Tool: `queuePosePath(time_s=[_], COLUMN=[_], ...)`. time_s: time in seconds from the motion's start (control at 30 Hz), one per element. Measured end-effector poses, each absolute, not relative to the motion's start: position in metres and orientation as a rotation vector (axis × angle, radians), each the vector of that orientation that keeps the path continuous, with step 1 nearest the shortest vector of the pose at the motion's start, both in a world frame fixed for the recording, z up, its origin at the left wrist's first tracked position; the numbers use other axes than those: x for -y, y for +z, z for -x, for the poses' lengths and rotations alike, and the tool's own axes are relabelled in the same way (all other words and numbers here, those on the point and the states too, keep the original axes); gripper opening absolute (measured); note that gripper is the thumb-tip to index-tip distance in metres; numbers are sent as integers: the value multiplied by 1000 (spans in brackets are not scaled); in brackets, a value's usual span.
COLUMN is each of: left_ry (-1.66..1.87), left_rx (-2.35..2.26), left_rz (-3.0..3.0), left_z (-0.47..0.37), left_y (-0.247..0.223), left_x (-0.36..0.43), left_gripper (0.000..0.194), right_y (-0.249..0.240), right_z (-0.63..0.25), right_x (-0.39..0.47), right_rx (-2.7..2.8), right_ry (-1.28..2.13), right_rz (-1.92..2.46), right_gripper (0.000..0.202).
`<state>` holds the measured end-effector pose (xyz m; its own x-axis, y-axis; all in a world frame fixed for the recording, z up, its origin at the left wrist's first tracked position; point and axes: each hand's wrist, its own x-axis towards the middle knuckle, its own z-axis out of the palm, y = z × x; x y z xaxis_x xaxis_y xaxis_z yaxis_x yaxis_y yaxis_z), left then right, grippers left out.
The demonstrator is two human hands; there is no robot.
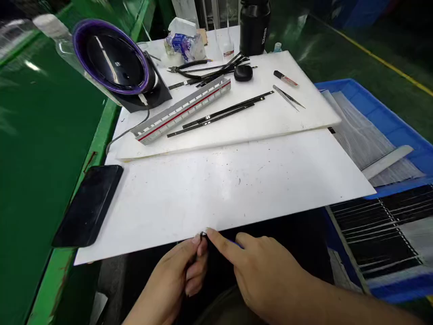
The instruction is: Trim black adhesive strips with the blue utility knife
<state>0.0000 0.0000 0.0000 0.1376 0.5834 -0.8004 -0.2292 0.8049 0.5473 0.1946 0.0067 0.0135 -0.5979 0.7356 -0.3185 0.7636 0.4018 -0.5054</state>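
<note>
Steady the small dark piece point(203, 234) in the pinched left fingers point(192, 246), pressing only lightly with the outstretched right forefinger point(221, 243) beside them, its curled neighbours' hold unclear.

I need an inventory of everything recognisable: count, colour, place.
Small piece: one, dark, left fingertips
Tabletop: one, white, centre
Foam slab: one, white, on tabletop
Strips: several, black, on slab
Slotted rail: one, grey-red, slab's left
Tweezers: one, metallic, slab's right
Tube: one, black cap, beyond tweezers
Small case: one, black, right of pliers
Pliers: one, black, slab's far left
Packet: one, blue-white, beyond pliers
Dropper bottle: one, whitish, right of packet
Large bottle: one, black, far edge
Round device: one, black-purple, far left
Capped bottle: one, clear, behind device
Phone: one, black, left edge
Crate: one or more, blue, right
Framework: one, green, left
Left hand: one, front
Right hand: one, front, beside piece
</note>
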Motion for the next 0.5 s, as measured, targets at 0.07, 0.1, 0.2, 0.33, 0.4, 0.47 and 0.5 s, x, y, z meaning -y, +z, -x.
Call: queuePosePath(time_s=[0.07,0.1,0.2,0.33,0.4,0.47,0.5], left_ry=[603,603,603,607,614,625,631], left_rx=[-1312,-1314,-1314,-1326,-1317,-1302,-1295], left_rz=[-310,-306,-304,-307,-295,-283,-280], left_z=[0,0,-1,-4,-5,-6,-6], left_y=[1,2,4,7,7,6,6], left_x=[1,2,2,2,2,3,4], left_gripper=[35,35,35,36,36,35,35], right_y=[14,15,16,17,17,15,14], right_z=[-195,-195,-194,-190,-189,-189,-189], right_x=[-8,-9,-10,-9,-8,-7,-6], right_rx=[-2577,-2570,-2556,-2523,-2507,-2539,-2574], right_ry=[-974,-975,-977,-931,-872,-798,-763], right_rz=[-1364,-1353,-1328,-1291,-1272,-1255,-1243], right_gripper=[78,79,81,86,87,87,88])
